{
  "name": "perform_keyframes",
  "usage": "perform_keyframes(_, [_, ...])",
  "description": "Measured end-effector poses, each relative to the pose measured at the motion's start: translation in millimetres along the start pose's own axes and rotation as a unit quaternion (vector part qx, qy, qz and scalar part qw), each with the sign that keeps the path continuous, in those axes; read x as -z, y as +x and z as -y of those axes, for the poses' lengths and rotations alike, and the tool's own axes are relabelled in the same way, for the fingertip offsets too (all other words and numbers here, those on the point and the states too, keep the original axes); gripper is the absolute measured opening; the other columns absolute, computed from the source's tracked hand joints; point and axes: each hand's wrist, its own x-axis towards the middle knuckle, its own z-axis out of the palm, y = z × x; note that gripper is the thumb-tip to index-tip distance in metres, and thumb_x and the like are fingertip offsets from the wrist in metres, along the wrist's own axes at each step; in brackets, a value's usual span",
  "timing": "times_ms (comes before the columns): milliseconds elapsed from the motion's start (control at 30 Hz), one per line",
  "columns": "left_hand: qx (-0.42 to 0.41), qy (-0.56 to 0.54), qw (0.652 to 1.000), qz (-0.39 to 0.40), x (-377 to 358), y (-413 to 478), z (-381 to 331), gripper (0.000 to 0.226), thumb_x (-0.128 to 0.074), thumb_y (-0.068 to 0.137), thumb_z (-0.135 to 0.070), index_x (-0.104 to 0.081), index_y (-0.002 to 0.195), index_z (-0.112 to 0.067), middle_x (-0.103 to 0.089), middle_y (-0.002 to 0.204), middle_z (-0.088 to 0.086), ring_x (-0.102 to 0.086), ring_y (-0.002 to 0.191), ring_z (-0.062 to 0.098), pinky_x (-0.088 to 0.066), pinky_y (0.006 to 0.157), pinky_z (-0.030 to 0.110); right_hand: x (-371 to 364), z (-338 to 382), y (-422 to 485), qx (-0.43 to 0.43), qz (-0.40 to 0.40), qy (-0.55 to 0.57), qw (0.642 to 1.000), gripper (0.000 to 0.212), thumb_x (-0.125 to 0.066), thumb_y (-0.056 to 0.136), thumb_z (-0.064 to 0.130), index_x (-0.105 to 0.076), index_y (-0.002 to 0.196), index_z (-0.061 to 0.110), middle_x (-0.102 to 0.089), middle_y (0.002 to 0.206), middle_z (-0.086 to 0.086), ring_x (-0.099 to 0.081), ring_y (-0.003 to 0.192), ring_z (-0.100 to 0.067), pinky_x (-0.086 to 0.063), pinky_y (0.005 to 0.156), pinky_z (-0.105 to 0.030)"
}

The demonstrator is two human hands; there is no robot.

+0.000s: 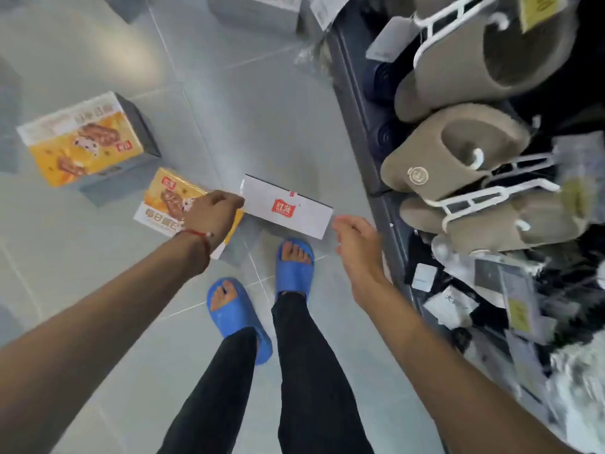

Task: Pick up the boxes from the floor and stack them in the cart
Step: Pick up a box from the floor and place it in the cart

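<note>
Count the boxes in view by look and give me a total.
Orange-printed boxes: 2. The free box lies on the floor at the left, and the left hand grips the held box.
Boxes cut off by the top edge: 1, the cut-off box.
Total: 3.
Not counted: grey shapes near the frame's edges, too blurred to tell.

Retail shop. Grey felt slippers (458,149) on white hangers (471,199) crowd a display rack (357,126) at 2–3 o'clock, with yellow tags (519,314) and bagged goods (448,306) at 4 o'clock. Printed snack boxes (82,142) sit on the grey tiled floor (262,109) at 9–10 o'clock. White box (288,208) with red logo near centre.
</note>
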Motion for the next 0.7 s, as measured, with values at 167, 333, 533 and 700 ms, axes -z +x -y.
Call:
perform_keyframes(167, [-0.024, 0.037, 0.998, -0.05, -43.3, 87.4, 19.3, 0.056, -0.065, 0.083, -0.05, -0.06, 0.128, -0.017, -0.064, 0.129, 0.008, -0.058, 0.122, 0.03, -0.042, 0.107, 0.039, -37.4, -43.3, 93.2, -0.042, -0.03, 0.003, 0.999, 0.026, -0.059, 0.103, 0.024, -0.06, 0.127, 0.014, -0.063, 0.104, 0.007, -0.057, 0.086, -0.004, -0.042, 0.058, -0.011])
perform_keyframes(333, [-0.037, 0.041, 0.997, -0.059, -73.3, 160.0, 40.8, 0.062, -0.058, 0.083, -0.065, -0.057, 0.132, -0.027, -0.059, 0.138, 0.003, -0.05, 0.133, 0.028, -0.032, 0.116, 0.041, -69.1, -72.4, 169.0, -0.109, -0.029, 0.021, 0.993, 0.049, -0.055, 0.097, 0.056, -0.053, 0.135, 0.026, -0.069, 0.116, -0.005, -0.066, 0.095, -0.021, -0.046, 0.068, -0.031])
perform_keyframes(533, [-0.05, 0.034, 0.995, -0.074, -84.2, 183.8, 44.7, 0.054, -0.052, 0.091, -0.064, -0.058, 0.135, -0.035, -0.057, 0.141, 0.002, -0.05, 0.13, 0.029, -0.036, 0.101, 0.031, -87.5, -86.6, 191.7, -0.143, 0.041, 0.066, 0.987, 0.049, -0.046, 0.095, 0.056, -0.073, 0.103, 0.016, -0.079, 0.099, -0.013, -0.076, 0.089, -0.031, -0.056, 0.077, -0.036])
perform_keyframes(700, [-0.049, 0.01, 0.996, -0.068, -80.6, 151.3, 38.3, 0.052, -0.055, 0.089, -0.056, -0.058, 0.136, -0.033, -0.058, 0.138, 0.0, -0.052, 0.126, 0.025, -0.036, 0.093, 0.029, -68.0, -72.2, 155.0, -0.14, 0.023, 0.081, 0.987, 0.043, -0.046, 0.098, 0.05, -0.07, 0.102, 0.015, -0.079, 0.093, -0.01, -0.075, 0.081, -0.028, -0.052, 0.066, -0.027])
